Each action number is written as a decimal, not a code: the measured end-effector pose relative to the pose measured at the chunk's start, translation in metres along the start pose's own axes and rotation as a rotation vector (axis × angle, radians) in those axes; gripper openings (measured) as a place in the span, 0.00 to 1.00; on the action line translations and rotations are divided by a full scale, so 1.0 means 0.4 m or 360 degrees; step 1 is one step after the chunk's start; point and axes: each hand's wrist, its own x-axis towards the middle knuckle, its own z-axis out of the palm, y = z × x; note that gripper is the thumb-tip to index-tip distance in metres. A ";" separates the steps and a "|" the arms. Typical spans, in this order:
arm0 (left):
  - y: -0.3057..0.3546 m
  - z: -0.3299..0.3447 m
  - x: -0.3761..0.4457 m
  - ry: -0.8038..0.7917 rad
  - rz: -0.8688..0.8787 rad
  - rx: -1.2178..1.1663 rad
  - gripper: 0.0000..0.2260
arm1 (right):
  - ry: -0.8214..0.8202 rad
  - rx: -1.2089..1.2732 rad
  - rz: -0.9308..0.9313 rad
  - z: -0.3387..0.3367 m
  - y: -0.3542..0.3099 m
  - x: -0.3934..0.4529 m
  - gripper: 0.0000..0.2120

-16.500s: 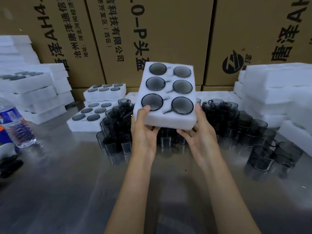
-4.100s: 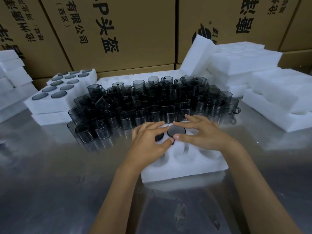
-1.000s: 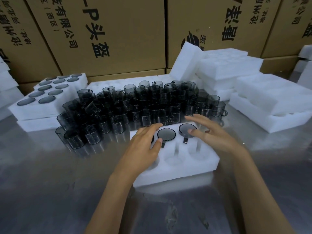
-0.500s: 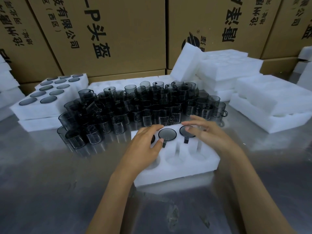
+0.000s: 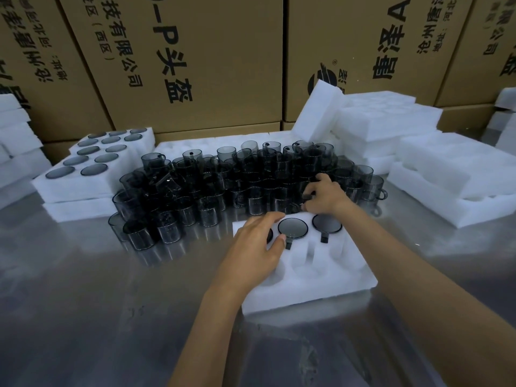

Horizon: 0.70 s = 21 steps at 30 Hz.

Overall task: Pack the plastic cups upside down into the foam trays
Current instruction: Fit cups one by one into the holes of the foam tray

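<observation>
A white foam tray (image 5: pixel 312 280) lies on the steel table in front of me. Its far row holds upside-down smoky cups: one in the middle (image 5: pixel 292 228), one at the right (image 5: pixel 326 223), and a third at the left mostly hidden under my left hand (image 5: pixel 255 244). That hand rests flat on the tray with straight fingers. My right hand (image 5: pixel 324 195) has reached into the pile of loose cups (image 5: pixel 217 185) behind the tray, and its fingers curl round a cup handle (image 5: pixel 307 196) there. The near pockets of the tray hold nothing.
Filled foam trays (image 5: pixel 95 169) are stacked at the left. Unfilled foam trays (image 5: pixel 446 174) pile up at the right and behind the cups. Cardboard boxes (image 5: pixel 195 60) wall off the back. The steel table (image 5: pixel 97 317) spreads toward me.
My right hand has left the tray's right cup and moved back into the cup pile, where it has closed on a cup. My left hand stays on the tray.
</observation>
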 end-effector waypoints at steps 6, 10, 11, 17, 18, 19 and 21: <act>0.002 0.001 -0.001 -0.0009 -0.0004 0.0003 0.17 | 0.0109 0.0505 0.0089 0.004 0.037 -0.013 0.08; 0.010 -0.013 0.002 0.0163 -0.0050 -0.0282 0.14 | 0.0466 0.0448 0.0114 -0.007 0.051 -0.043 0.04; 0.011 -0.019 0.002 0.0262 -0.0053 -0.0398 0.14 | 0.0563 0.0463 0.0090 -0.017 0.048 -0.055 0.04; 0.017 -0.066 0.004 0.0657 -0.0056 -0.0737 0.17 | 0.0647 0.1028 -0.0372 -0.065 -0.028 -0.181 0.16; 0.022 -0.067 0.004 0.0630 -0.0036 -0.0767 0.18 | 0.0573 0.1097 -0.0414 -0.058 -0.048 -0.205 0.20; 0.028 -0.064 0.001 0.0590 -0.0003 -0.0771 0.19 | 0.0511 0.1148 -0.0418 -0.046 -0.067 -0.224 0.24; 0.040 -0.052 -0.004 0.0534 0.0068 -0.0716 0.25 | 0.0416 0.1287 -0.0355 -0.019 -0.101 -0.250 0.24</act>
